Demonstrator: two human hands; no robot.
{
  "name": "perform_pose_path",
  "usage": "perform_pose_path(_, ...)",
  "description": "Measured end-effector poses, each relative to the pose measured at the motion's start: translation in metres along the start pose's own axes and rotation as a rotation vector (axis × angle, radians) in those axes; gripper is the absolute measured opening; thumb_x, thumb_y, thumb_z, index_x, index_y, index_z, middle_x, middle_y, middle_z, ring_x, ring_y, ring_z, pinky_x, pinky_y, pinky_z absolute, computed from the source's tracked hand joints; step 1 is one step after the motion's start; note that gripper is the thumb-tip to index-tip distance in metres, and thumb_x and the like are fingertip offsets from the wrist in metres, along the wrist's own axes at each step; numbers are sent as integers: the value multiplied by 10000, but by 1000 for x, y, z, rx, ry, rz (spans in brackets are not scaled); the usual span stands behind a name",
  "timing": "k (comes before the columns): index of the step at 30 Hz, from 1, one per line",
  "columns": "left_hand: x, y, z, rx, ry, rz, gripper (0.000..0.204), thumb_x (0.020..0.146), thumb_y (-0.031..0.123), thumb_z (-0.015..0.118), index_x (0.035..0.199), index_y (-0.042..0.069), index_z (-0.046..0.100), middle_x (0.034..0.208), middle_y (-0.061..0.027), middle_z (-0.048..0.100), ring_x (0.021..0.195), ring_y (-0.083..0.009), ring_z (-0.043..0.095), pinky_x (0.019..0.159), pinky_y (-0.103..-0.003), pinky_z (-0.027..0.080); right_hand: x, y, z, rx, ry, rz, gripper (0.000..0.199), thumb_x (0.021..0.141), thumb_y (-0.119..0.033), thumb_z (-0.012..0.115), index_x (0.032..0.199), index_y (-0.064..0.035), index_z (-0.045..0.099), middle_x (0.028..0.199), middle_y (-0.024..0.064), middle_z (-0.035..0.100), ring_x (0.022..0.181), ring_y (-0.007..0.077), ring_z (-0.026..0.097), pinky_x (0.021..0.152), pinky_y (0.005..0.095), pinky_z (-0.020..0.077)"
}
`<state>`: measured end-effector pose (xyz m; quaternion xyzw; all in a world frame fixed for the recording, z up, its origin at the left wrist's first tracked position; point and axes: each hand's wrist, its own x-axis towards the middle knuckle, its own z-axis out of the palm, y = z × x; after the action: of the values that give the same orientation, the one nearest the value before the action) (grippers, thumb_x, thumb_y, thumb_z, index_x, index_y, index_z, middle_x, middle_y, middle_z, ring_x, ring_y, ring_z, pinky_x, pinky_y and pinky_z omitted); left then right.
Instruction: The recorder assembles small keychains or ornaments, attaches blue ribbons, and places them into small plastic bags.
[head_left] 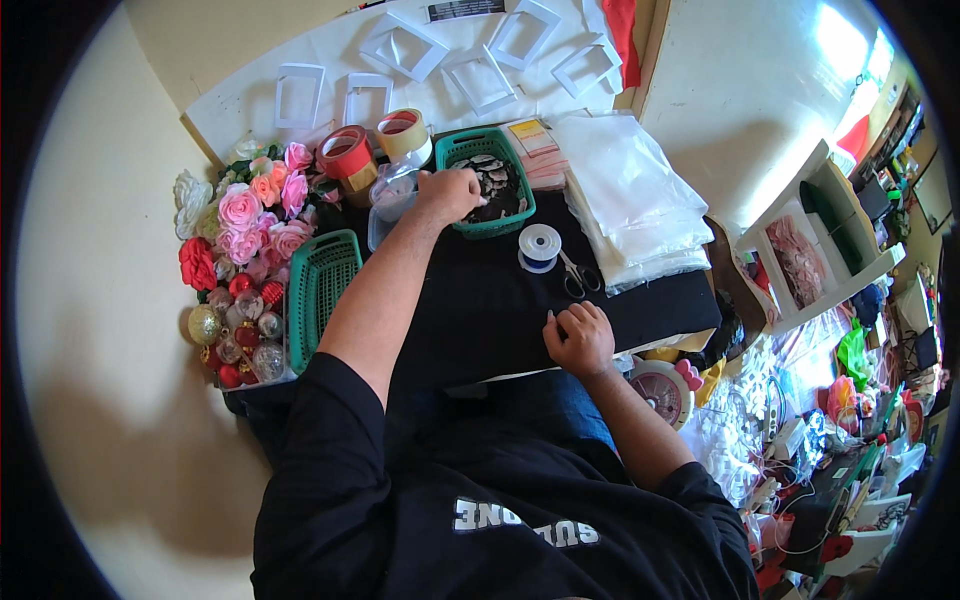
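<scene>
My left hand (452, 193) is at the left side of a green plastic basket (527, 196), its fingers closed. What they hold, if anything, is hidden. Dark and whitish small pieces (492, 178) fill the basket; I cannot make out their kind. My right hand (580, 338) rests on the near edge of the black-covered table (460, 320), fingers curled in and nothing visible in them. Close to it lie black-handled scissors (578, 280) and a spool of white and blue ribbon (540, 248). A clear plastic container (383, 205) stands partly behind my left wrist.
A second green basket (325, 285), artificial flowers (245, 215) and baubles (240, 330) are on the left. Tape rolls (348, 155) stand behind. Clear plastic bags (640, 190) are stacked right; white frames (405, 45) lie at the back. A white shelf unit (820, 240) stands beyond.
</scene>
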<state>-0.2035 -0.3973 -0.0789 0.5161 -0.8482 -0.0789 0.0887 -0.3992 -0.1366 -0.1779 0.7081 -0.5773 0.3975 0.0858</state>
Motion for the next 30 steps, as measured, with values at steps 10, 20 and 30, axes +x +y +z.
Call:
perform_pose_path(10,-85,13,11,-411,586,316,134,952,146,710,1026,35,722,944,-145,719,898,-345,687,794,-433,537,2,-1,-1,20,20,-13,251,823,-90,736,635,-68,572,668,76,551,660,280,582,631,417,469)
perform_pose_path(20,-212,9,58,-249,202,427,206,912,164,737,1107,102,716,1125,-67,693,1069,-293,647,923,-426,503,2,-1,2,1,1,-13,226,826,-107,715,644,-59,590,687,86,574,692,297,605,659,440,492)
perform_pose_path(30,-328,-28,18,79,678,-126,372,866,283,779,1190,139,669,1282,-48,631,1325,-308,475,1165,-548,227,3,-3,-1,0,-40,-25,223,833,-86,707,652,-50,582,690,110,575,692,326,603,657,463,490)
